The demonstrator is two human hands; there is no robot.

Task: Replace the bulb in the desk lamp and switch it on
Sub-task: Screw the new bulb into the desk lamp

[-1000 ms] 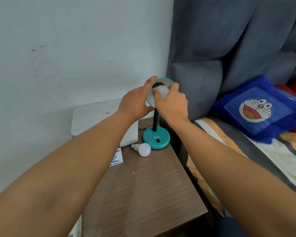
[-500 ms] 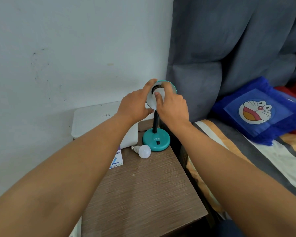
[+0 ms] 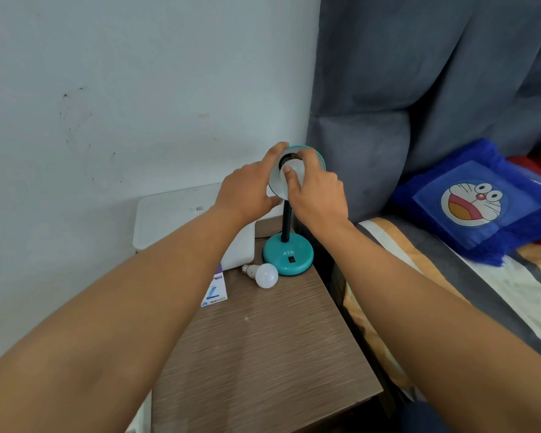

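At the back of the wooden bench (image 3: 263, 354), beside a pale wall, I have both hands up at the teal desk lamp (image 3: 288, 253), whose shade (image 3: 320, 160) is tipped to face the camera. My left hand (image 3: 247, 192) grips the shade's left rim, fingers (image 3: 275, 151) curled over the top edge and thumb under it. My right hand (image 3: 317, 195) has its fingers closed around a white bulb (image 3: 295, 168) sitting in the mouth of the shade, thumb pressed on the bulb's front; whether the bulb is fully seated in the dark socket behind it I cannot tell. The lamp's black neck rises from a round base marked "ATN", with a small black switch (image 3: 291, 260) on its front. A second white bulb (image 3: 263, 274) lies on its side on the bench, just beside the base, its screw cap pointing left. Left of it sits a small printed carton (image 3: 214, 292), partly tucked under a white box (image 3: 181, 220) against the wall. To the right, a blue cartoon cushion (image 3: 475, 201) rests on a striped bed.
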